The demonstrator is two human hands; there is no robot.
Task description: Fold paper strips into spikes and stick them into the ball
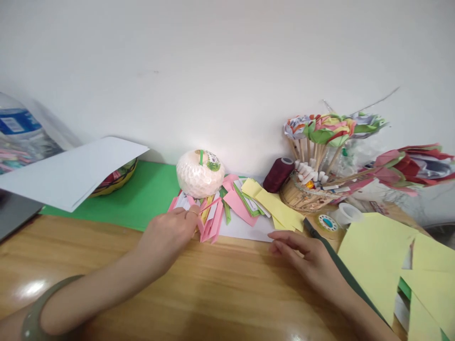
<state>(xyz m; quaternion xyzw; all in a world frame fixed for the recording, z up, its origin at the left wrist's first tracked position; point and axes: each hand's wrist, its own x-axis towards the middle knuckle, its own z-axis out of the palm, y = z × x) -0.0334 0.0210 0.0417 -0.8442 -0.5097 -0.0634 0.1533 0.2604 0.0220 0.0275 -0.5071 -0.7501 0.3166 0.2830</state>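
Left hand (177,226) reaches over a small heap of folded paper (215,223), its thumb and finger pinching a thin pink strip (211,205), although the tips are partly hidden. Right hand (307,255) is loosely bent, thumb and fingers a little apart, just beside the near edge of a white sheet (245,231). The heap lies near the middle of the table (213,289), partly on that sheet.

Behind the heap sits a round white object (199,176) with a green tab. To its right are loose pink, green and yellow paper pieces (280,208), then a dark red spool of thread (278,175) beside a basket (295,198) holding paper flowers (332,130). Yellow sheets (373,251) cover the table's right edge, near a plastic cup (345,214) and a tape roll (327,222). Along the far edge, leftward, lies a green sheet (156,189); white sheets (74,170) rest over a bowl (130,181) toward the far left corner.
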